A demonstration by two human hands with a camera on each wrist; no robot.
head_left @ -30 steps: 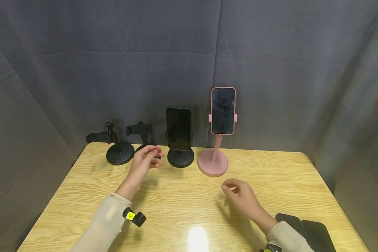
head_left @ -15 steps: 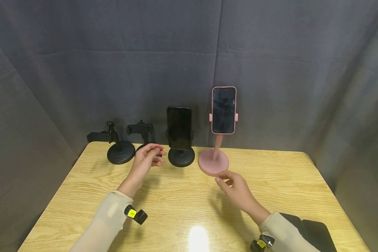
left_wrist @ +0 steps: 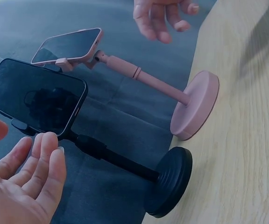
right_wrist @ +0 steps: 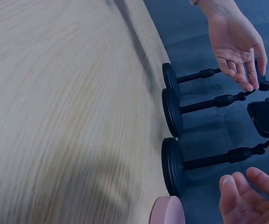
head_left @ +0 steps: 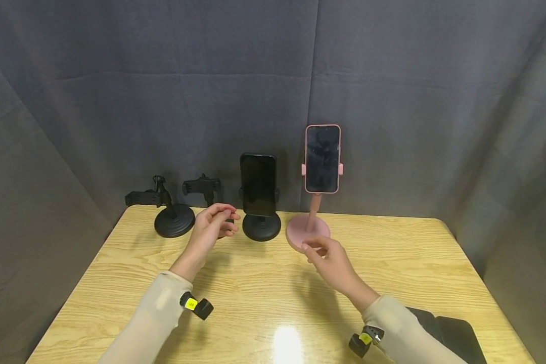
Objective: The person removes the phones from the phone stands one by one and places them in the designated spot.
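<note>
A black phone [head_left: 258, 184] stands upright in the clamp of a black phone stand [head_left: 261, 230]. To its right, a phone in a pink case [left_wrist: 69, 45] is clamped in a taller pink phone stand [left_wrist: 160, 85]. My left hand [head_left: 208, 227] hovers left of the black phone with loosely bent fingers and nothing in its grasp. In the left wrist view its fingertips overlap the phone's lower edge. My right hand [head_left: 332, 263] is raised in front of the pink stand's round base, overlapping it in the head view. Its relaxed fingers hold nothing.
Two more black phone stands [head_left: 174, 221] [head_left: 202, 185] with bare clamps stand in a row at the back left. Black flat pads [head_left: 457, 336] lie at the table's right front, partly behind the right sleeve. A grey curtain [head_left: 164, 101] hangs behind the wooden table [head_left: 255, 293].
My right hand has moved left and away from me, from the bare table to the pink base. My left hand has shifted slightly farther from me. The phones and stands stay put.
</note>
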